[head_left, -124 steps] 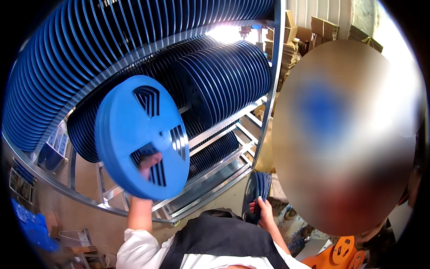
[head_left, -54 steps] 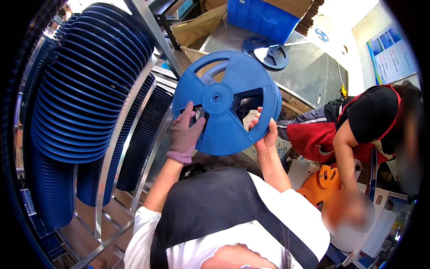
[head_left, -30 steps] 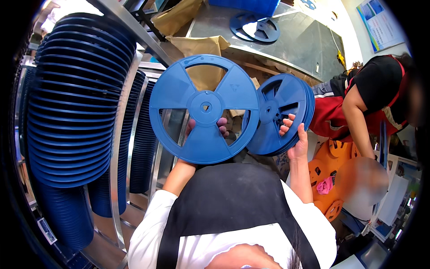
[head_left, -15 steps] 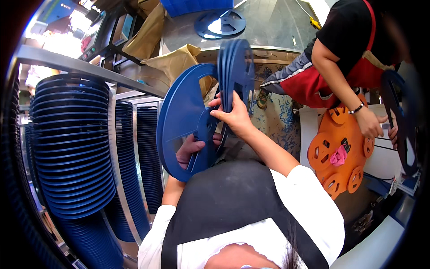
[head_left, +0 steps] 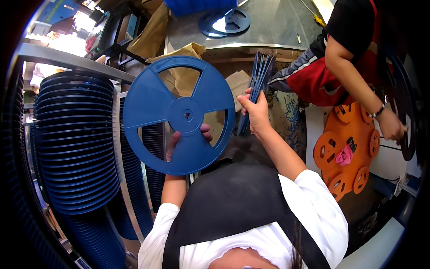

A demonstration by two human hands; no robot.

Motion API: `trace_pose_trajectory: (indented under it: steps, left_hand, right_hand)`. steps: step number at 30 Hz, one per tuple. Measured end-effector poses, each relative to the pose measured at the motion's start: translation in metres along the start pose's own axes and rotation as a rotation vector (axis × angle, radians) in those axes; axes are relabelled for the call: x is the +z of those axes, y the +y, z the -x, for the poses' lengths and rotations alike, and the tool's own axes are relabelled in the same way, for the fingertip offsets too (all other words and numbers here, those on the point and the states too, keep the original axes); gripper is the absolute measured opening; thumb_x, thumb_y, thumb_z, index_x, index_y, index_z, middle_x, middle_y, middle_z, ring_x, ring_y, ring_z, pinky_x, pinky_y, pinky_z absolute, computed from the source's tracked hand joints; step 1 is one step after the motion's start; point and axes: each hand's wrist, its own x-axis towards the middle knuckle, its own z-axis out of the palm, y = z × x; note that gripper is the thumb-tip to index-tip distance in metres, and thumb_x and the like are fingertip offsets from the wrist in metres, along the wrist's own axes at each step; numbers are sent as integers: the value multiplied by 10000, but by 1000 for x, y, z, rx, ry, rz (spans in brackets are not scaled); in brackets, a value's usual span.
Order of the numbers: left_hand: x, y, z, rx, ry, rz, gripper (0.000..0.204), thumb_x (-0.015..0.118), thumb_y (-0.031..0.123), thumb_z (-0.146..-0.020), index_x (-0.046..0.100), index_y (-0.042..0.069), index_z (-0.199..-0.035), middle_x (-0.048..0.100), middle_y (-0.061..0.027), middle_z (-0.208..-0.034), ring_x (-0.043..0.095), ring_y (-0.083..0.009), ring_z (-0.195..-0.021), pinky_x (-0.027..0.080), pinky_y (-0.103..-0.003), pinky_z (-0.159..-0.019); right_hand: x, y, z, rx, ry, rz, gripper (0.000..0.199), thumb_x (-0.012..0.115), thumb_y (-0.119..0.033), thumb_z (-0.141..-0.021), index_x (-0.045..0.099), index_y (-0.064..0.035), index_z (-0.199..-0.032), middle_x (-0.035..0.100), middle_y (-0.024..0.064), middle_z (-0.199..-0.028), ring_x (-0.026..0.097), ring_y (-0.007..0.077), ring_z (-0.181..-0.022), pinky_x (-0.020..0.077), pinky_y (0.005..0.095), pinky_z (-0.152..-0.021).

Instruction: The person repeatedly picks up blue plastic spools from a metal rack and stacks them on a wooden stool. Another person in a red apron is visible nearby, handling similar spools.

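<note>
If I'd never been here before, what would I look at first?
Probably the big blue reel in the middle, held up by the left hand, with thin reels edge-on in the right hand. Next, perhaps the long row of reels at the left, and the bright orange stand at the right with a pink cloth on it.

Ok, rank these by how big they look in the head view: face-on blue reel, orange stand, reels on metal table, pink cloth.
1. Face-on blue reel
2. Orange stand
3. Reels on metal table
4. Pink cloth
The first is nearer the camera than the table's reels, so their real sizes may match.
</note>
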Motion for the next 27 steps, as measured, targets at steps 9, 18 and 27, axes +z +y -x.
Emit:
trace_pose_trajectory:
  steps: [9,18,27]
  left_hand:
    - [5,-22,-21,-166,-15,-224,895,656,464,-753,275,-45,-1384,394,-190,-1352,438,-271,-1228,381,-358,-1010]
    - [9,-30,-32,-260,-147,-499,856,746,338,-696,339,-3,-1368,391,-140,-1392,389,-272,-1296,383,-375,-1023]
    - [29,-30,-15,-109,-126,-250,645,546,336,-884,311,-10,-1375,386,-191,-1386,371,-306,-1305,346,-403,-1065]
  right_hand:
    - [-6,7,46,88,21,227,403,708,-65,-740,467,25,-1050,636,94,-862,595,126,-759,481,264,-686]
    - [-1,6,58,117,52,-56,382,725,-31,-729,463,-50,-1006,607,45,-748,546,94,-571,405,209,-496]
    - [-18,10,65,15,88,-194,323,687,-35,-754,447,-42,-970,534,26,-696,476,85,-503,367,224,-444]
